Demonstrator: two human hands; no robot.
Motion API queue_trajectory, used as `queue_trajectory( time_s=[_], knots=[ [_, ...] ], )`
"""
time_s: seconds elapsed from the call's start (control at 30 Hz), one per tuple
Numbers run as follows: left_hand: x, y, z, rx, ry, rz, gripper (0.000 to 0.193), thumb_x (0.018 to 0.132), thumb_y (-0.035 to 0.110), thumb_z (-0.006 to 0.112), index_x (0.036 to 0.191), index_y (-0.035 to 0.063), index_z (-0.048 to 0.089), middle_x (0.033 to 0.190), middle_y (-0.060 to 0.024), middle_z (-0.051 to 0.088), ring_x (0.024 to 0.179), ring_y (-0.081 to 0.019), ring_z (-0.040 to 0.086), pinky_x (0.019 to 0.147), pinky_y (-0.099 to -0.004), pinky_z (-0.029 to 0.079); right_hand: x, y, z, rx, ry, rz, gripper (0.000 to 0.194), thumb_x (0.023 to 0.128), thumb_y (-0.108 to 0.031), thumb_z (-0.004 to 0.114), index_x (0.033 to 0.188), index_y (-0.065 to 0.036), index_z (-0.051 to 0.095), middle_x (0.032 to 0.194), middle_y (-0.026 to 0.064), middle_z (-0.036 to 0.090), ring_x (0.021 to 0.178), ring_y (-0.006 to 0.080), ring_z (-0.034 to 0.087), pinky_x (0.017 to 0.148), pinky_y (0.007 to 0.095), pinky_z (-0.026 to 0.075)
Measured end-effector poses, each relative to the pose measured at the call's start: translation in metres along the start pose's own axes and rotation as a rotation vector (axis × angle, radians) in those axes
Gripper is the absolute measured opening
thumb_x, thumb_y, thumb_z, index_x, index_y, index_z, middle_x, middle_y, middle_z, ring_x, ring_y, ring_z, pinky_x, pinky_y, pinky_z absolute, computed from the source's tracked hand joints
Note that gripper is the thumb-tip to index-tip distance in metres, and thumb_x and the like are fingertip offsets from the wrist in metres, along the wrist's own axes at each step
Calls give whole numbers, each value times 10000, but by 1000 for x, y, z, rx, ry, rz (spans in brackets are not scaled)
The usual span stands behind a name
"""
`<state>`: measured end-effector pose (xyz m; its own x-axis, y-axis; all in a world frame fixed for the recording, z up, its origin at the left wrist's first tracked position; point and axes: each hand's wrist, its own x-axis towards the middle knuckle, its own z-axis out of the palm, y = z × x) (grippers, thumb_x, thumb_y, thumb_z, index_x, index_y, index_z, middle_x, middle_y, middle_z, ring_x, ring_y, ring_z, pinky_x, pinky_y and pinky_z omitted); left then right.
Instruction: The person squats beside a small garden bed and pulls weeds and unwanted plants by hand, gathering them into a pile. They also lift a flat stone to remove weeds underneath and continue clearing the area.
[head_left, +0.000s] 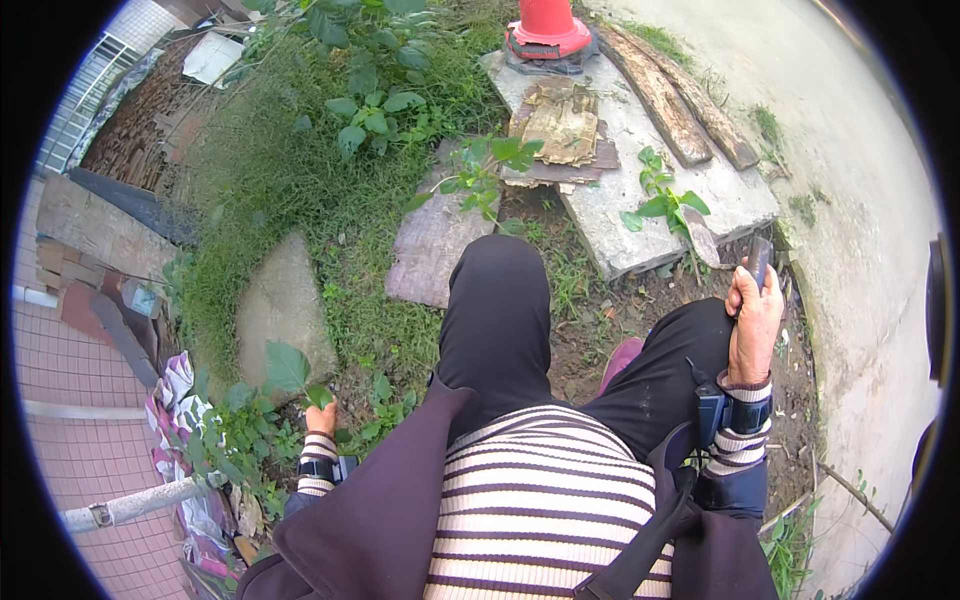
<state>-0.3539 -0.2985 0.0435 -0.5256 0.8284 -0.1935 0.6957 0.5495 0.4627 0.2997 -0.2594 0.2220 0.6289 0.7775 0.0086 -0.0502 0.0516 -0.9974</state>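
My right hand is closed around the dark handle of a hand tool with a curved metal blade, probably a sickle or small hoe. The blade lies over the near right edge of a concrete slab, beside a cut leafy sprig. At the lower left, my left hand is among green leaves, its fingers curled at a leaf. Whether it grips a stem is hidden by the foliage. Low leafy plants grow around that hand.
Wooden planks, rotten board pieces and a red cone base lie on the slab. A weathered board and a flat stone rest in the weeds. A pale pipe juts in at left, near crumpled plastic sheeting.
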Motion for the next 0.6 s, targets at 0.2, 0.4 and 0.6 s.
queue_trajectory(
  time_s=[0.2,0.4,0.6],
  knots=[
    [29,168,-12,-797,-207,214,89,776,105,516,852,58,504,539,36,403,376,-81,337,334,-225,245,-2,2,-11,-110,26,-54,154,823,-60,523,957,-2,472,634,-18,445,482,32,384,422,164,309],
    [73,350,-34,-1464,-667,526,255,705,31,458,950,-41,453,717,-67,409,685,-204,404,664,-297,335,-5,0,-22,-202,67,-47,95,843,-90,515,892,-25,466,615,-25,435,481,32,367,426,172,292],
    [122,404,-3,-1768,-803,306,319,613,-33,424,918,-98,493,781,-108,428,749,-233,417,755,-317,359,-9,-4,-20,-259,118,-28,132,848,-106,514,940,-19,476,625,-29,429,496,27,367,436,166,287]
  ],
)
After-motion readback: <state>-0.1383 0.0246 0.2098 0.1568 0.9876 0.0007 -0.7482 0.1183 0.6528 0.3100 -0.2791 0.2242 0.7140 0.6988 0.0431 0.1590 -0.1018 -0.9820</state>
